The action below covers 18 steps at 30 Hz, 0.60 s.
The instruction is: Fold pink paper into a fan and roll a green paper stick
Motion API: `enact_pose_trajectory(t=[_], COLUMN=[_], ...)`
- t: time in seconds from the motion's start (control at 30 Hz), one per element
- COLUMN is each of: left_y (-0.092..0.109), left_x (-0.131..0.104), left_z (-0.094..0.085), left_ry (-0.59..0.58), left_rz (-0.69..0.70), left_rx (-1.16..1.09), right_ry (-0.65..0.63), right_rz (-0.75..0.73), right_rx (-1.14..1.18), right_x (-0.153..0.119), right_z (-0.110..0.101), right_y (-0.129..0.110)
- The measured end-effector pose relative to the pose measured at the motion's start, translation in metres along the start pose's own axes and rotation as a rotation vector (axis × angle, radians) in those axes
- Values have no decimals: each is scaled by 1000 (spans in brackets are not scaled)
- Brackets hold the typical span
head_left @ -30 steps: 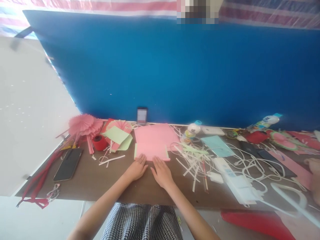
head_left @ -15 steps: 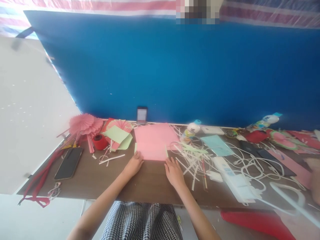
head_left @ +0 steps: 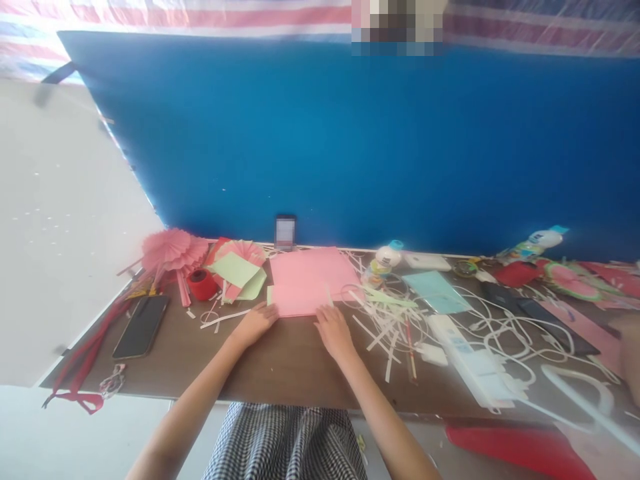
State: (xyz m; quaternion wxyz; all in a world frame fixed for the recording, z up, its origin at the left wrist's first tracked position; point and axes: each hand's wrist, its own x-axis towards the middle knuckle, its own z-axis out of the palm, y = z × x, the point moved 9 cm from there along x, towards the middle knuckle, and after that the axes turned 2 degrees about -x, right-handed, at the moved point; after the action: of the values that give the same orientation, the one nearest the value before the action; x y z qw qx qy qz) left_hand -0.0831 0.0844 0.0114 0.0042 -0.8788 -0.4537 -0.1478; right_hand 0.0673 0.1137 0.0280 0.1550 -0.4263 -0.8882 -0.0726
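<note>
A pink paper stack (head_left: 299, 299) lies on the table in front of me, its front edge toward me and narrow pale-green edges showing at its two sides. Behind it, and partly under it, spreads a larger pink sheet (head_left: 320, 263). My left hand (head_left: 257, 323) holds the near left corner of the stack, fingers closed at the edge. At the near right corner, my right hand (head_left: 332, 327) grips the edge with its fingers over the paper. The undersides of both hands are hidden.
To the left are a black phone (head_left: 141, 327), a red tape roll (head_left: 203, 285), green paper (head_left: 234, 268) and a pink paper fan (head_left: 173, 252). On the right lie paper strips (head_left: 387, 323), a bottle (head_left: 384, 263), cables and a power strip (head_left: 467, 357). A blue panel (head_left: 320, 133) stands behind.
Both hands have shifted a little left and away from me, and the front pink paper stack has moved with them over the larger pink sheet. The view has shifted slightly.
</note>
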Motion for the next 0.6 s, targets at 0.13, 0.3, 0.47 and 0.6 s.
enact_pose_trajectory(t=[0.13,0.3,0.47,0.6], left_y=[-2,-9,-21,-27], left_x=[0,3,11,22], left_z=[-2,-7,-22,-41], left_ry=[-2,21,112,134], left_rz=[-17,-88,-190,-238], left_rx=[-4,-22,-163,-386], right_ry=[-91,-94,-91,-254], right_rz=[-231,-325,-162,-33], right_rx=[46,57,231,396], right_x=[7,12,25,32], right_z=[17,16,-17,-32], right_y=[-17,-12,11,25])
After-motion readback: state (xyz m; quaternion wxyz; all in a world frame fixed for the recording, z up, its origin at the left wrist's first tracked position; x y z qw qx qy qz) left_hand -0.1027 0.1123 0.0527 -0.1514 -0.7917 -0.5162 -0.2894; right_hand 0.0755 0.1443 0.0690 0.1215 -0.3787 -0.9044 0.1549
